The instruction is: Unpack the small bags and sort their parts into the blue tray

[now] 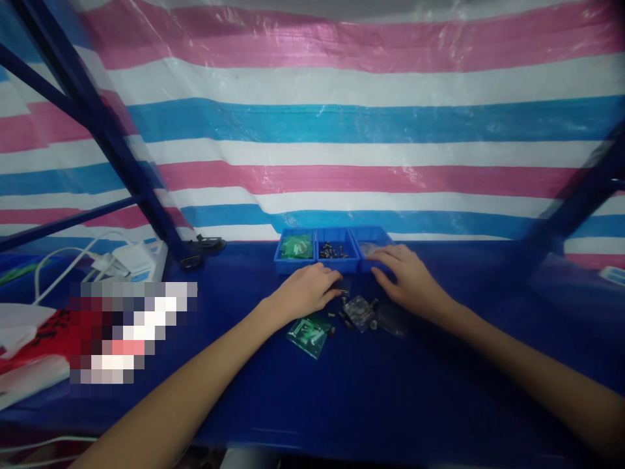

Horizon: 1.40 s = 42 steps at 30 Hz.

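Observation:
My left hand (pixel 312 290) is over the blue table, just in front of the middle bin, with its thumb and fingers curved apart near small metal pieces. My right hand (pixel 398 277) reaches to the front of the right blue bin (pixel 371 236), its fingers spread over the rim. Clear plastic shows inside that bin. Between and below the hands lie a clear bag of small parts (pixel 360 312), loose screws and another clear bag (pixel 390 320). A green bag (pixel 308 335) lies below my left hand.
The left bin holds green bags (pixel 297 246); the middle bin holds dark screws (pixel 333 250). White cables and a power strip (pixel 153 260), dark objects (pixel 208 243) and a red-and-white bag (pixel 53 339) are at left. Blue frame bars flank the striped sheet (pixel 371 124).

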Tool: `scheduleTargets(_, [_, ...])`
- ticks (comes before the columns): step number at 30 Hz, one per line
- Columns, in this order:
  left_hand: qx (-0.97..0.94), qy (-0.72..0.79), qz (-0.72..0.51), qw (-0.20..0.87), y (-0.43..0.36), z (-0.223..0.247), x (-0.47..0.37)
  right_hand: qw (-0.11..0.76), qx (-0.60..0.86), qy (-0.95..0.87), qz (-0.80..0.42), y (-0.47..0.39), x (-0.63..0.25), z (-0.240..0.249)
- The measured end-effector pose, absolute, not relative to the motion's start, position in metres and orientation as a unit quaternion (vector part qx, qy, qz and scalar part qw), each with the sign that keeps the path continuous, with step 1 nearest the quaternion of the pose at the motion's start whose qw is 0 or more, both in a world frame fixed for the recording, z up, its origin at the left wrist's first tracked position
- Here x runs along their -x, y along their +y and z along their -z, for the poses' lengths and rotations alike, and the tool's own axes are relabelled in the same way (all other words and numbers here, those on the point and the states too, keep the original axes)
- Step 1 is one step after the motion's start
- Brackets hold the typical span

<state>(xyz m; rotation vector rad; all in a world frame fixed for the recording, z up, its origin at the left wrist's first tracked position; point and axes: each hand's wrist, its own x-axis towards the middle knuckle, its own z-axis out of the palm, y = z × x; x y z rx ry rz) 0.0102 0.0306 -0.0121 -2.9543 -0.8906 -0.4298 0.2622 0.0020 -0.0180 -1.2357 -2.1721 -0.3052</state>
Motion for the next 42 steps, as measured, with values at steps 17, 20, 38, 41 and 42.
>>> scheduleTargets(17, [0.948, -0.226, 0.098, 0.199, 0.024, 0.015, -0.014, 0.361, 0.379, -0.843, 0.124, -0.010, -0.251, 0.013])
scheduleTargets(20, [0.946, -0.227, 0.096, 0.209, 0.022, 0.016, -0.015, 0.350, 0.350, -0.862, 0.110, -0.017, -0.244, 0.010])
scheduleTargets(38, [0.954, -0.245, 0.119, 0.128, 0.020, 0.013, -0.017, 0.267, 0.363, -0.893, -0.020, -0.020, -0.235, 0.020])
scheduleTargets(41, [0.951, -0.244, 0.125, 0.144, 0.019, 0.013, -0.017, 0.267, 0.367, -0.891, -0.022, -0.020, -0.236, 0.021])
scheduleTargets(42, [0.949, -0.243, 0.132, 0.148, 0.019, 0.013, -0.017, 0.270, 0.371, -0.889, -0.020, -0.020, -0.236, 0.022])
